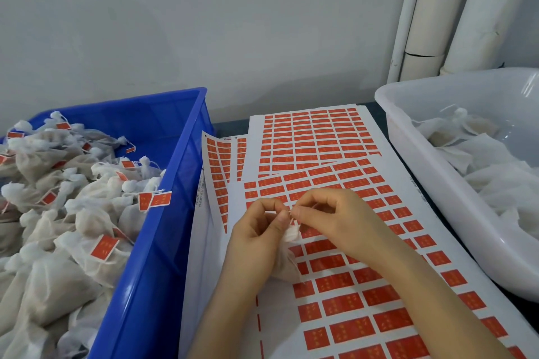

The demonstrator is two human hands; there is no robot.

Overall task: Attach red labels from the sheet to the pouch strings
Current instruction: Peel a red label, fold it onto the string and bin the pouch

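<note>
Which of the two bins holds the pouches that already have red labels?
The blue crate on the left: its pouches carry red labels. The white tub on the right holds bare pouches.

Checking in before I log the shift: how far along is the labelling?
Done: the blue crate holds a heap of labelled pouches. In hand: the left hand holds one pouch while the right hand pinches its string above the label sheet. Left: untagged pouches lie in the white tub.
</note>
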